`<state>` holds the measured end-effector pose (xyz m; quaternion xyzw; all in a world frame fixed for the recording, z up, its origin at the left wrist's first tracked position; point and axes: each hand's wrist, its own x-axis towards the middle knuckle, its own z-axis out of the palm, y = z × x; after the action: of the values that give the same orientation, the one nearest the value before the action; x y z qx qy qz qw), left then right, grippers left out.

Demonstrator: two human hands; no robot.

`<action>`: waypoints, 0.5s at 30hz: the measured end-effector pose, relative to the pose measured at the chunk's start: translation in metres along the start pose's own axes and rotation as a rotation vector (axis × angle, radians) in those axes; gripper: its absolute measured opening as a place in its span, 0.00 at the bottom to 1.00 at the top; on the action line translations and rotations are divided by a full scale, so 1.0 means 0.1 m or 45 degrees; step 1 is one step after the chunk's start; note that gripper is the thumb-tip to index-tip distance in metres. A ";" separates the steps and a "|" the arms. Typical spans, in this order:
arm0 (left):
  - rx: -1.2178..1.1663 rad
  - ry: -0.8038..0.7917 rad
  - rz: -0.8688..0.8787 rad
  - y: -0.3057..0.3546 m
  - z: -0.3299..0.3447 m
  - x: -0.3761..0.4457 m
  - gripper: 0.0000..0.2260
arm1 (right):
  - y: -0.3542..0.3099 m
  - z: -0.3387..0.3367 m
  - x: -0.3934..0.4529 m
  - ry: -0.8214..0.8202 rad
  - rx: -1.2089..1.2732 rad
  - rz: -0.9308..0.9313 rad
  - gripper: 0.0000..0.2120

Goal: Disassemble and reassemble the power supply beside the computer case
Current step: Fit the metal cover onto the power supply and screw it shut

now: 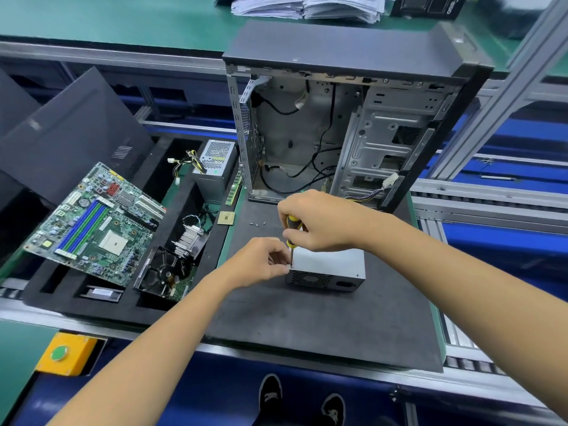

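Here, unlabelled power supply (327,267), screwdriver (290,230).

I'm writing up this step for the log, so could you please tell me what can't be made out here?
- Screwdriver tip and any screw under it: hidden by the left hand, head view.
- Far side of the power supply: covered by the right hand.
- Loose screws on the mat: too small to tell their type.
- Paper stack: cut off by the top edge.

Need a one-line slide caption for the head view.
Right hand drives yellow-handled screwdriver into silver box power supply; left hand pinches at its tip.
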<state>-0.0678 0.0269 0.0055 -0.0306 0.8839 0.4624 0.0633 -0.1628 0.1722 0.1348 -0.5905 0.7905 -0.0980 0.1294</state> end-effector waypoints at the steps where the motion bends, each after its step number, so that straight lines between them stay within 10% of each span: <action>1: -0.007 0.012 -0.002 0.01 0.01 0.00 0.04 | -0.01 0.00 0.00 -0.004 -0.003 -0.002 0.04; 15: 0.090 0.023 -0.021 -0.02 0.09 0.06 0.01 | -0.06 0.00 -0.01 -0.012 -0.255 0.073 0.14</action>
<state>-0.0727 0.0329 -0.0024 -0.0400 0.8999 0.4300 0.0601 -0.1572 0.1715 0.1368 -0.5781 0.8124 -0.0119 0.0760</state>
